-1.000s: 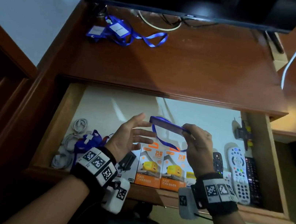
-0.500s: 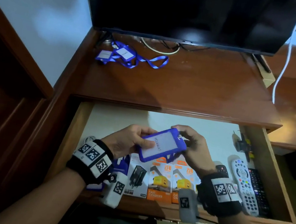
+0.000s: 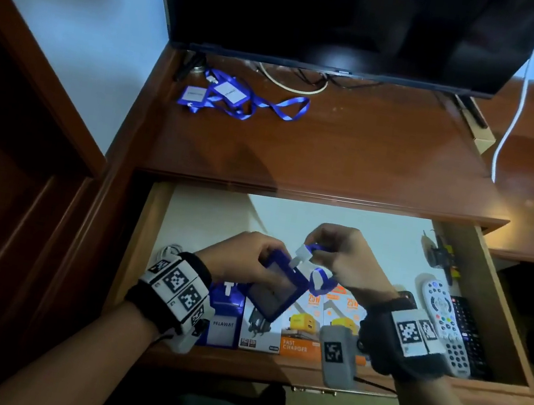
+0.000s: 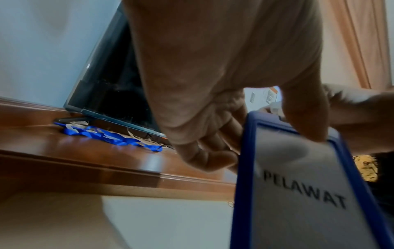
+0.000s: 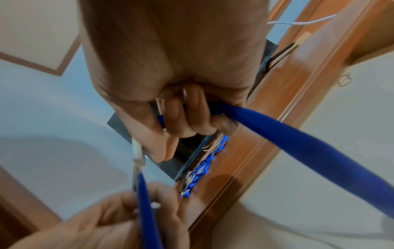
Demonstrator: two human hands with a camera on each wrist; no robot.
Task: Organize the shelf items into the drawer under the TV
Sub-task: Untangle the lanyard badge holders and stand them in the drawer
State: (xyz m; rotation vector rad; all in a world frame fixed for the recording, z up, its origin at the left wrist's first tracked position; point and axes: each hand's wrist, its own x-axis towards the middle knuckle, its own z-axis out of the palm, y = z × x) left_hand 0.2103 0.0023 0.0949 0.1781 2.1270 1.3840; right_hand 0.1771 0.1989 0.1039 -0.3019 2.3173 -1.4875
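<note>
A blue badge holder (image 3: pixel 275 290) marked PELAWAT (image 4: pixel 302 190) hangs tilted over the open drawer (image 3: pixel 144 246). My left hand (image 3: pixel 247 256) grips its top edge, thumb on the face. My right hand (image 3: pixel 331 246) pinches the white clip and the blue lanyard strap (image 5: pixel 298 139) at the holder's top; the strap loops down below it. On the shelf (image 3: pixel 353 146) under the TV (image 3: pixel 338 15) lie two more badges with blue lanyards (image 3: pixel 236 99).
The drawer holds another PELAWAT badge (image 3: pixel 223 320), charger boxes (image 3: pixel 302 329), coiled white cables (image 3: pixel 170 250), remotes (image 3: pixel 444 326) and a small dark tool (image 3: pixel 439 254) at the right. A white cable (image 3: pixel 515 111) hangs down at the right of the shelf.
The badge holder has turned from face-up to hanging tilted down. My right hand moved from its right edge up to the clip and strap. The view rose to show more of the TV.
</note>
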